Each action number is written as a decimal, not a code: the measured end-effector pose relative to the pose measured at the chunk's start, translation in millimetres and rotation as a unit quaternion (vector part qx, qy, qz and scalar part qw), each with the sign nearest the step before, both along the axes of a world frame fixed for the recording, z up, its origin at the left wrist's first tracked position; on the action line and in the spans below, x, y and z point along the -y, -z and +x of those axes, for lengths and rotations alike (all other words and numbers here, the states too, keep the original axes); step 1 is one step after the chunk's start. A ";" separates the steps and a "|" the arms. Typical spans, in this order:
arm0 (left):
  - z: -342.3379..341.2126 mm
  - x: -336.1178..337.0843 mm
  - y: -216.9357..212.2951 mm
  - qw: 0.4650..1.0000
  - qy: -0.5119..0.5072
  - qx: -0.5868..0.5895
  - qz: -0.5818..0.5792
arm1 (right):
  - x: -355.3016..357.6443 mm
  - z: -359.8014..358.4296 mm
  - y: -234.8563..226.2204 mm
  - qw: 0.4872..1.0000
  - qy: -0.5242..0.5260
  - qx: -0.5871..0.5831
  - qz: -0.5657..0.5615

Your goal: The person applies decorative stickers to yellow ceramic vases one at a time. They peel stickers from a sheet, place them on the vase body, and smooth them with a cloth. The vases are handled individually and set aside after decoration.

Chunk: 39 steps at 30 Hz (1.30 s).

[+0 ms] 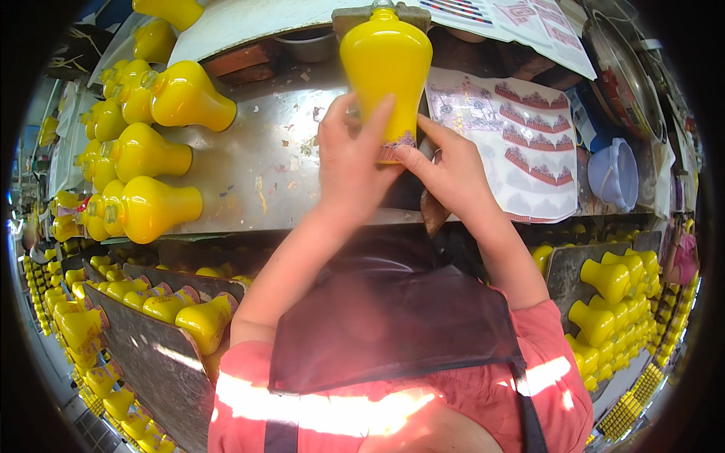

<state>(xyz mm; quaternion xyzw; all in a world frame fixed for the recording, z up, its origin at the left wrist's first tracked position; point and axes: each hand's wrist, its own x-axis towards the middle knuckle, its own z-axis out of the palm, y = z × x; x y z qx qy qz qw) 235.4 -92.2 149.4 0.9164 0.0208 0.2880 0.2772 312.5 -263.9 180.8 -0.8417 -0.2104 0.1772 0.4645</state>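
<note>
One yellow vase (387, 68) has its base between left hand (351, 155) and right hand (455, 167).

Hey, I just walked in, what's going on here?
A person has both hands on a glossy yellow vase, its neck pointing away. The right hand has its thumb at the patterned band by the near end; the left hand, slightly blurred, is at the left side. A sheet of patterned strips lies to the right, and more yellow vases lie to the left.
</note>
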 end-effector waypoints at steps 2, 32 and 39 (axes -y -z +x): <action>0.7 -6.2 -0.7 0.999 0.015 -0.007 -0.032 | -2.7 0.8 -1.2 0.999 0.015 -0.011 0.040; -10.2 -14.9 12.7 0.993 0.065 -0.026 -0.094 | -4.2 -7.2 -17.0 0.995 0.028 -0.092 -0.005; -10.9 -17.6 14.1 0.991 0.079 -0.023 -0.103 | -9.5 -9.6 -14.8 0.997 0.039 -0.059 -0.019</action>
